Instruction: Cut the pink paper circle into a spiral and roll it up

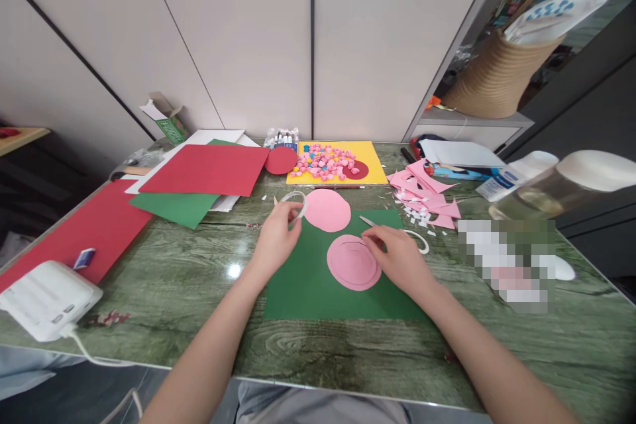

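Nearest you, the green-grey wood-patterned table (278, 352) carries a rect. dark-green paper sheet (308, 301). Approx. mid-sheet lies a round pink paper disc w/ thin drawn rings (352, 268); your R hand (397, 257) is at its right edge. R grip: fingers bent over white-handled metal scissors (368, 221), blades pointing up-left, one handle loop sticking out R; can't tell if they're clasped. Your L hand (279, 235) has a thin white ring (304, 201) pinched btwn thumb & fingers, just beside a 2nd, plain pink paper disc (328, 211) lying across the sheet's far edge. Over on R: clear cylindrical container w/ white top (527, 204), contents unclear, near a white bottle w/ blue label (517, 175). Farther: pink paper offcuts (422, 195) w/ small white bits. Beyond the discs, a rect. yellow paper sheet (376, 160) bears a heap of small balls (325, 162), mostly pink, some blue & yellow. At back: clear plastic pack (281, 138) of small white bottles; far L, open green-and-white cardboard box (171, 127), inside not visible. Far R, on the shelf, tan ribbed basket (501, 79) holds white sheet w/ blue marks (549, 13), other bits too blurred to ID.
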{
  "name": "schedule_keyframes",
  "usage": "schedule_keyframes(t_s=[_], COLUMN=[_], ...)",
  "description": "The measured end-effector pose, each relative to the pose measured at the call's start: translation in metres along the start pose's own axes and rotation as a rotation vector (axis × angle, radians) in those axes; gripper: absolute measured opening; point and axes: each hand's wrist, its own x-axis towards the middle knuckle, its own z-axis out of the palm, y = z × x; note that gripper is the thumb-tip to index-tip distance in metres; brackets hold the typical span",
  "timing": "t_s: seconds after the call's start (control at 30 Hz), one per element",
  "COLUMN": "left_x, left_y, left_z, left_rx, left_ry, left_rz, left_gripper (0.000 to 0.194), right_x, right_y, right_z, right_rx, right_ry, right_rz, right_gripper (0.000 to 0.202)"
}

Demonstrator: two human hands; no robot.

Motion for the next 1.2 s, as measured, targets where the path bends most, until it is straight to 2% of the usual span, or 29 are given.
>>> schedule_keyframes(t_s=[0.07,0.13,0.23,0.33,0.63,0.83,1.0,1.2], left_x=[-0.006,-0.014,-0.026,-0.033,-0.033,-0.031,-0.033,-0.034], left_y=[0.010,0.020,0.032,0.037,0.036,0.036,0.039,0.042], left_z=[0.009,0.021,0.035,0.042,0.039,0.037,0.038,0.039], left_rx=[-0.220,-0.347,-0.437,-0.494,-0.531,-0.577,-0.590,-0.582], left_ry=[-0.052,-0.080,-0.103,-0.114,-0.103,-0.095,-0.101,-0.112], left_rz=[0.029,0.050,0.081,0.090,0.017,-0.020,-0.022,-0.008], left_gripper=[0.027,0.023,0.022,0.021,0.027,0.024,0.022,0.019], right_x=[-0.002,-0.003,-0.005,-0.006,-0.006,-0.004,-0.005,-0.010], right_y=[-0.005,-0.009,-0.013,-0.014,-0.014,-0.010,-0.011,-0.010], right_z=[0.000,0.001,0.003,0.004,0.003,0.001,-0.002,0.007], right_rx=[0.108,0.220,0.324,0.369,0.479,0.579,0.462,0.051], right_ry=[0.008,0.002,-0.024,-0.029,0.020,0.022,0.077,0.168], right_rz=[-0.004,-0.010,-0.040,-0.065,0.008,0.029,0.025,-0.198], right_gripper=[0.018,0.026,0.036,0.037,0.024,0.015,0.022,0.026])
